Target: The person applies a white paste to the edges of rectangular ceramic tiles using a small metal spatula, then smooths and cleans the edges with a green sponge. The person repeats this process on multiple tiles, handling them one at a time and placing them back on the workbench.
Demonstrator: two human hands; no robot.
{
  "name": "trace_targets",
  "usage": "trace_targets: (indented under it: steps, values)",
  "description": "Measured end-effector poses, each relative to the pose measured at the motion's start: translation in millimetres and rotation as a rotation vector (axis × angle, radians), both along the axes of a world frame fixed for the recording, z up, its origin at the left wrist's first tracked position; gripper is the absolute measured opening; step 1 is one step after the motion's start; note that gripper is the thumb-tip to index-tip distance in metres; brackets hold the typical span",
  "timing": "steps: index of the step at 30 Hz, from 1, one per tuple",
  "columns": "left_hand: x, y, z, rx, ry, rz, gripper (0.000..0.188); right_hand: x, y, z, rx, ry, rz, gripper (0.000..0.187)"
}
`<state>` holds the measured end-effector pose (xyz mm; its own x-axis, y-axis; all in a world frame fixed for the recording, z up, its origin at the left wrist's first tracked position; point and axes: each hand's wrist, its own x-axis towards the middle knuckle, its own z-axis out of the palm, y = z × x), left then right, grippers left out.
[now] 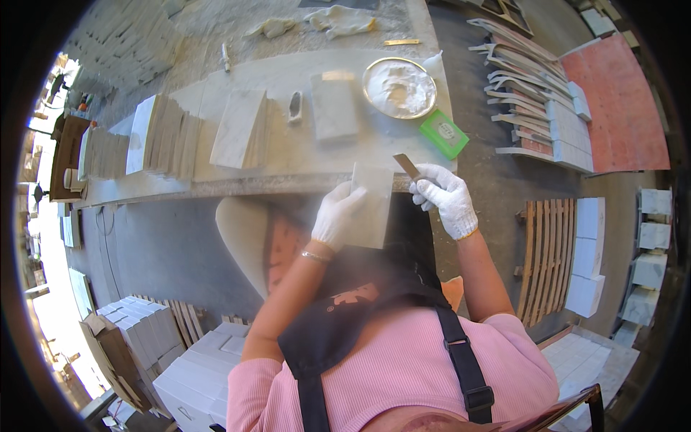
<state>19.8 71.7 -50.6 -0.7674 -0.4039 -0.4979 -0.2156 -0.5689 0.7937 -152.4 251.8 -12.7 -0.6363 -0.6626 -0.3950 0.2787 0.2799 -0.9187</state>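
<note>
My left hand (pixel 337 214), in a white knit glove, grips a pale grey stone tile (pixel 374 209) by its left side. The tile is held just off the table's near edge, over my lap. My right hand (pixel 448 200), gloved the same way, is closed around a flat metal scraper (pixel 406 165). The scraper's blade points up and left, apart from the tile's right edge. Beyond my hands, a round bowl of white paste (pixel 400 88) stands on the table beside a green box (pixel 444 135). Another tile (pixel 334 108) lies to the left of the bowl.
Leaning tiles (pixel 241 129) and longer tile rows (pixel 162 137) stand on the table's left. A small oblong tool (pixel 295 107) lies between tiles. Gloves (pixel 342 21) rest at the back. Pallets (pixel 548 259) and boxes (pixel 205 374) stand on the floor around me.
</note>
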Motion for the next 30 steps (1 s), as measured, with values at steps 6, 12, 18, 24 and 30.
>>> trace_targets:
  steps: [6, 12, 18, 24, 30]
  values:
    - [-7.6, 11.8, 22.0, -0.41, -0.02, -0.048, 0.04, 36.7, 1.6, 5.2, -0.334, -0.481, 0.298, 0.029]
    - [-1.5, 9.1, 26.9, -0.285, 0.021, -0.035, 0.038, -3.6, 0.6, -5.0, -0.305, 0.04, -0.206, 0.022]
    - [3.6, 14.6, 7.2, 0.436, 0.226, 0.032, 0.04, -0.9, 10.9, 7.7, -0.161, 0.025, -0.188, 0.021]
    - [4.3, 15.0, -4.9, 0.647, 0.182, -0.019, 0.041, 17.2, -18.9, 12.6, -0.232, 0.095, -0.102, 0.032]
    - [4.3, 18.8, 1.0, 0.673, 0.172, 0.003, 0.038, 13.0, -34.3, 7.4, -0.131, 0.328, -0.053, 0.026]
